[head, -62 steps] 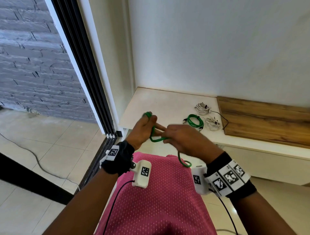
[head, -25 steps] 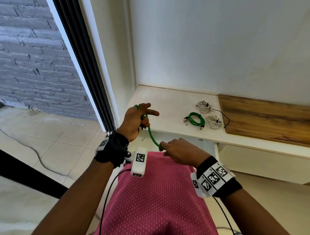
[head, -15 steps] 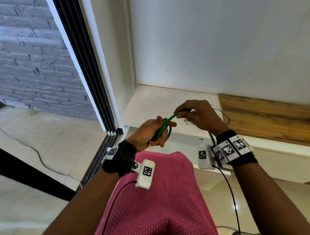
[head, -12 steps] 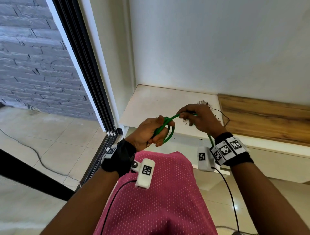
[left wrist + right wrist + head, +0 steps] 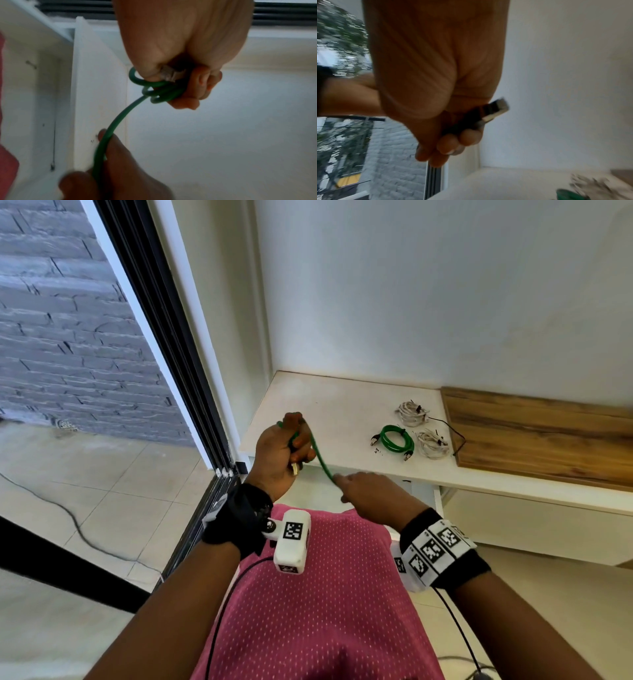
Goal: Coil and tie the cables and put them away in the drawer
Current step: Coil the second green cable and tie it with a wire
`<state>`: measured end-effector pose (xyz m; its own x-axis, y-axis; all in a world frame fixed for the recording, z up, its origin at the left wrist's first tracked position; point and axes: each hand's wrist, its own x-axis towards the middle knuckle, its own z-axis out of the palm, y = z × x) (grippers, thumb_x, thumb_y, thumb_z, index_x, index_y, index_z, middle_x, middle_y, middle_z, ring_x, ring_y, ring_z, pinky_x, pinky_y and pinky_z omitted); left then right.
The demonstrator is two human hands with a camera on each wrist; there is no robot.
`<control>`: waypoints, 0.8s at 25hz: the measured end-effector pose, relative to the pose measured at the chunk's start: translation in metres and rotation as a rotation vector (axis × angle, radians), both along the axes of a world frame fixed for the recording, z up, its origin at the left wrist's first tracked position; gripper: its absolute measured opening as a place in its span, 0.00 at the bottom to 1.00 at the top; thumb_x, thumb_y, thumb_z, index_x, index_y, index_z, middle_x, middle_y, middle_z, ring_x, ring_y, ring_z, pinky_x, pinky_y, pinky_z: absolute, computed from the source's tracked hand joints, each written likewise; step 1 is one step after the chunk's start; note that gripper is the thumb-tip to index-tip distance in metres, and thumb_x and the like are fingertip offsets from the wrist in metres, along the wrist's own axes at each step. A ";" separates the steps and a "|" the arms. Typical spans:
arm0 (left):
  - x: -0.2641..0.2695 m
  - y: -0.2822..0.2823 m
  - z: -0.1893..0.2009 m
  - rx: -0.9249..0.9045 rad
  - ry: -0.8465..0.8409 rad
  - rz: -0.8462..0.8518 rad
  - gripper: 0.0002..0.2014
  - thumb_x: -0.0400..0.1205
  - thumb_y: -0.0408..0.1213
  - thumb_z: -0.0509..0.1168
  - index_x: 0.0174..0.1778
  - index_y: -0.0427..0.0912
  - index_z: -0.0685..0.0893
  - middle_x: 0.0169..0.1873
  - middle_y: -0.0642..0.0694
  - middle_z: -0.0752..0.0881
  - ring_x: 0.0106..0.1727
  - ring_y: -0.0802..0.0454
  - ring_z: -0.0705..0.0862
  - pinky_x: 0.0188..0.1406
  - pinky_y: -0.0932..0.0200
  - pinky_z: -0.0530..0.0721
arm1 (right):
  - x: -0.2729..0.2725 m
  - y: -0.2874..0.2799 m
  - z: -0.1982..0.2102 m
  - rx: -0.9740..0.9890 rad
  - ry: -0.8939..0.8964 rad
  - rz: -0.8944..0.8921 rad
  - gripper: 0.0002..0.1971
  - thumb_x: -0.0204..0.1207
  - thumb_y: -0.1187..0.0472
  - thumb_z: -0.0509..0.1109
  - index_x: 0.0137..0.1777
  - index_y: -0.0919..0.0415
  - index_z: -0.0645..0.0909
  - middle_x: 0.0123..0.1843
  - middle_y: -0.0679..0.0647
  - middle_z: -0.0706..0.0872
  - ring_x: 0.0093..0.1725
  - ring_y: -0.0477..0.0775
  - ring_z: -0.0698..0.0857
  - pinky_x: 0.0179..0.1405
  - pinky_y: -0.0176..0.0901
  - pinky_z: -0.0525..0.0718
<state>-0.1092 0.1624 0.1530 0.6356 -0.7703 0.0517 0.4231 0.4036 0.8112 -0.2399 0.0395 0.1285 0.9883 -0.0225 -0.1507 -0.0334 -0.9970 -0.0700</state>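
My left hand (image 5: 281,453) is raised w/ fingers curled round a few small loops of the green cable (image 5: 320,458); the left wrist cam shows the loops bunched at the fingertips and a pale plug (image 5: 169,75) tucked against the palm. From there the cable runs taut down and to the right into my right hand (image 5: 371,496), which grips it lower and closer to my body, fingers wrapped round it. Right wrist cam is blurry but shows a dark connector w/ a metal tip (image 5: 494,112) poking out of that fist. Hands are apart, joined only by the stretched cable. Beyond my right hand, on the white counter (image 5: 329,412), lies a coiled green cable (image 5: 396,438), w/ two white cable bundles just beside it, one behind (image 5: 412,413) and one to its right (image 5: 432,443). A wooden board (image 5: 541,436) sits further right. Below the hands, my pink shirt (image 5: 318,604).
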 end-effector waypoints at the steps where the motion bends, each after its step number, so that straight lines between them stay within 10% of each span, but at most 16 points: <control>1: 0.003 0.000 -0.005 0.084 -0.077 0.067 0.13 0.86 0.43 0.55 0.37 0.42 0.73 0.21 0.52 0.72 0.17 0.58 0.65 0.26 0.62 0.74 | -0.003 0.007 0.004 -0.101 -0.012 0.092 0.18 0.83 0.67 0.60 0.72 0.64 0.71 0.57 0.57 0.87 0.51 0.56 0.87 0.51 0.49 0.85; 6: -0.010 0.000 -0.024 0.399 -0.484 -0.043 0.18 0.87 0.46 0.57 0.37 0.39 0.78 0.27 0.44 0.78 0.25 0.51 0.76 0.24 0.55 0.72 | 0.003 0.011 0.044 -0.049 -0.353 0.297 0.06 0.78 0.59 0.67 0.49 0.58 0.85 0.44 0.53 0.87 0.43 0.56 0.84 0.43 0.47 0.71; 9: -0.023 0.005 -0.020 0.408 -0.377 -0.254 0.26 0.89 0.49 0.50 0.33 0.39 0.82 0.24 0.44 0.82 0.25 0.48 0.81 0.29 0.52 0.76 | 0.004 -0.006 0.049 0.207 -0.540 0.304 0.12 0.76 0.54 0.64 0.43 0.61 0.87 0.37 0.54 0.86 0.37 0.53 0.83 0.36 0.44 0.75; 14: -0.037 0.012 -0.010 0.446 -0.176 -0.433 0.33 0.79 0.61 0.50 0.37 0.35 0.87 0.16 0.44 0.77 0.12 0.55 0.69 0.22 0.61 0.76 | 0.002 -0.022 0.041 0.690 -0.549 0.044 0.15 0.69 0.58 0.79 0.55 0.58 0.84 0.49 0.52 0.82 0.38 0.45 0.81 0.37 0.30 0.77; 20: -0.026 0.010 -0.018 0.295 0.049 -0.581 0.32 0.71 0.65 0.67 0.44 0.33 0.86 0.22 0.39 0.79 0.09 0.62 0.67 0.13 0.67 0.76 | -0.003 -0.028 0.026 0.849 -0.133 0.069 0.21 0.83 0.52 0.57 0.72 0.60 0.75 0.65 0.52 0.82 0.62 0.48 0.82 0.65 0.43 0.79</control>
<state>-0.1357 0.1721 0.1350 0.1073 -0.9666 -0.2326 0.5450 -0.1385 0.8269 -0.2432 0.0113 0.1547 0.9940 0.1057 0.0279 0.0865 -0.6048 -0.7917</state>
